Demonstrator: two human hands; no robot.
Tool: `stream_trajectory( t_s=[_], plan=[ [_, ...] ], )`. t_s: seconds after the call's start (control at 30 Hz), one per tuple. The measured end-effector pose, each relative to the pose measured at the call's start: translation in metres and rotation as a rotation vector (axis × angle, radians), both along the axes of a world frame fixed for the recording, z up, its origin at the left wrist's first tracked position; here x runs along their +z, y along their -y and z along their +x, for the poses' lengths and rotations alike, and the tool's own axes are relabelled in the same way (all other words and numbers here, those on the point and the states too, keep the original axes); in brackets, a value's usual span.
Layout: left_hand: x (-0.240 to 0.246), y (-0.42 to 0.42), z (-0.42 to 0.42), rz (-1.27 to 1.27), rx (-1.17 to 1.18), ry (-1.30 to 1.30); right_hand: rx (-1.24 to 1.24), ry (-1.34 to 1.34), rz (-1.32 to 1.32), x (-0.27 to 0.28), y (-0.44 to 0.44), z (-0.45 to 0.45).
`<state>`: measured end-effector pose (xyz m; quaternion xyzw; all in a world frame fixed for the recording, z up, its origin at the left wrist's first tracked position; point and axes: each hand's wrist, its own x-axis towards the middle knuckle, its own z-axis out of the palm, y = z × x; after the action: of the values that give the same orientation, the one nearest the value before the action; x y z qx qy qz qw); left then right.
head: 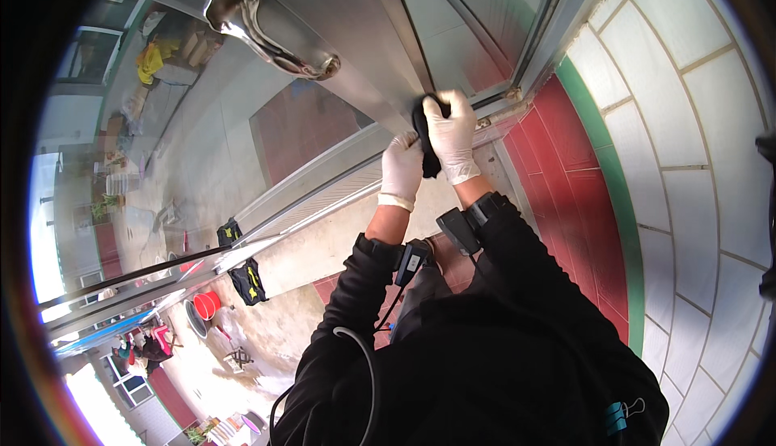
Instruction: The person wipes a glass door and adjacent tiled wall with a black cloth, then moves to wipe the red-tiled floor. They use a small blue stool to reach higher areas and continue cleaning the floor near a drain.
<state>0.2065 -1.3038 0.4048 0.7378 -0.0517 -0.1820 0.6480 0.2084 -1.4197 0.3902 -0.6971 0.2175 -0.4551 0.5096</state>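
Note:
A black cloth (429,149) is bunched against the lower edge of a metal-framed glass door (364,76). My right hand (453,136), in a whitish disposable glove, grips its upper part with the thumb over it. Close beside it, my left hand (401,164) in a similar glove has its curled fingers on the cloth's left side; their tips are partly hidden. Up and to the left, a shiny curved door handle (273,42) is fixed to the wide metal stile. Neither hand touches it.
White wall tiles (685,118) with a green band (612,203) and red tiles (570,173) run along the right. A black bag with yellow marks (247,281), a red bucket (207,305) and a folding stool (237,359) stand lower left. The door glass mirrors a yard.

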Motion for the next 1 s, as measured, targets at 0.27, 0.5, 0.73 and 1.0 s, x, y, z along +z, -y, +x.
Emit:
stream_trajectory(
  t_s=[0.27, 0.5, 0.73, 1.0],
  plan=[
    [-0.079, -0.004, -0.01, 0.271, -0.003, -0.131, 0.111, -0.438, 0.462, -0.066, 0.012, -0.009],
    [-0.052, -0.004, -0.002, -0.043, 0.051, -0.031, 0.062, -0.159, 0.308, -0.036, -0.002, -0.003],
    [-0.044, -0.006, -0.008, 0.001, 0.121, -0.202, 0.049, -0.287, 0.238, -0.03, 0.004, -0.005],
    [-0.054, -0.007, 0.007, 0.213, -0.006, -0.021, 0.041, -0.311, 0.252, -0.042, -0.007, -0.005]
  ],
)
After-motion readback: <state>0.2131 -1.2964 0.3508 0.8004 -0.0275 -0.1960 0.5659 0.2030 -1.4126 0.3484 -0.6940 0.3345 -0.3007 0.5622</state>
